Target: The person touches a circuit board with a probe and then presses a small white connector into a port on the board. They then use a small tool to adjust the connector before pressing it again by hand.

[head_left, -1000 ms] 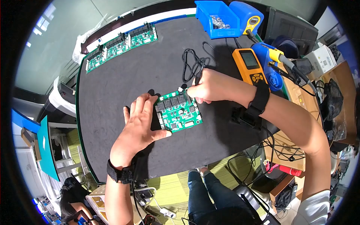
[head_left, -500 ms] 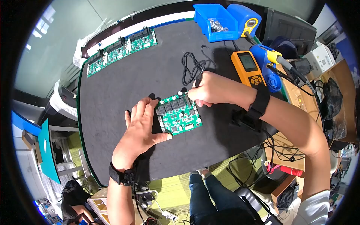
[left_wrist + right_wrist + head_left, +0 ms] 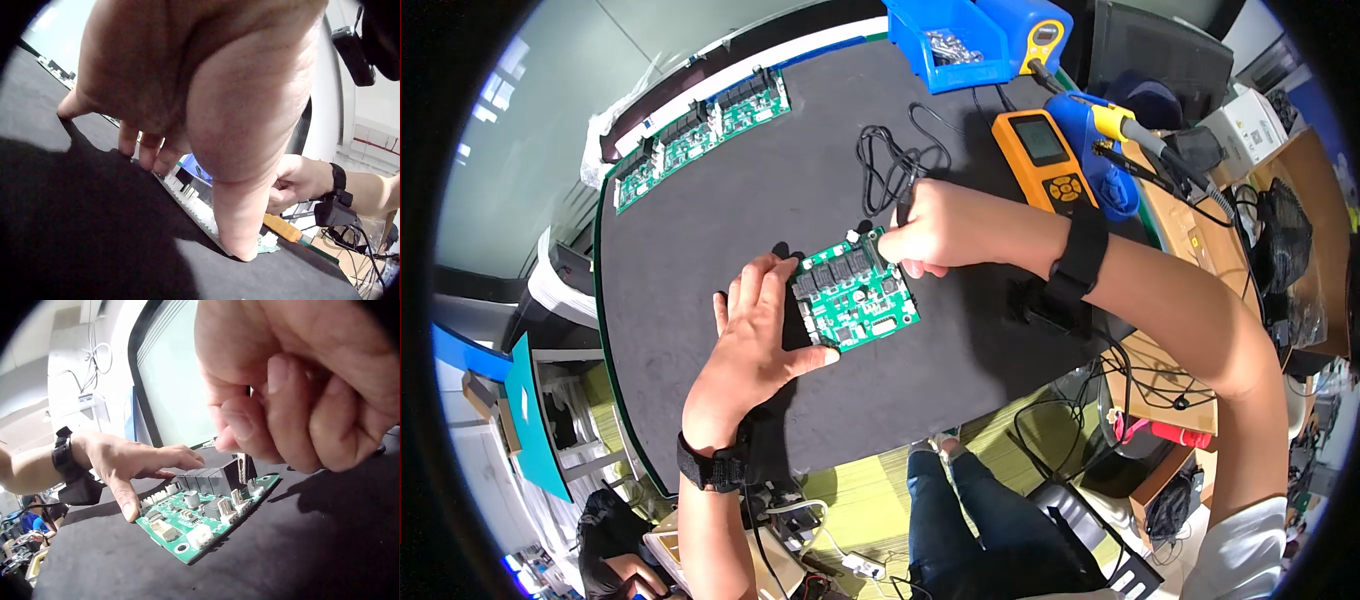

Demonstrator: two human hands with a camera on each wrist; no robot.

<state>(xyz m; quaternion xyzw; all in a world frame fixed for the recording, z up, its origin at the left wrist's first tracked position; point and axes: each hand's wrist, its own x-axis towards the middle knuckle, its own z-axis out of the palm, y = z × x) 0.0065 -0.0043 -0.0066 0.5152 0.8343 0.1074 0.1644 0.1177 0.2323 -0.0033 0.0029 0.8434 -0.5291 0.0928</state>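
Note:
A green circuit board (image 3: pixel 862 305) with black block components lies on the dark mat (image 3: pixel 700 240). My left hand (image 3: pixel 747 330) is spread along its left side, thumb at the near corner and fingertips by the far corner; in the left wrist view the straight outer fingers touch the mat. Over the board's far right corner, my right hand (image 3: pixel 935 228) pinches a black pen-like probe (image 3: pixel 905 205), its tip hidden by the fingers. The right wrist view shows the curled fingers close above an upright metal part (image 3: pixel 244 467) beside the black blocks.
More green boards (image 3: pixel 700 135) line the mat's far left edge. A black cable (image 3: pixel 887 165) lies coiled beyond the right hand. Right of it are an orange handheld meter (image 3: pixel 1043 160), a blue bin (image 3: pixel 950 50) of metal parts, and a soldering iron (image 3: pixel 1115 122) in its holder.
The head view has shifted, so the whole scene sits a little further left. Both hands keep nearly the same places at the board.

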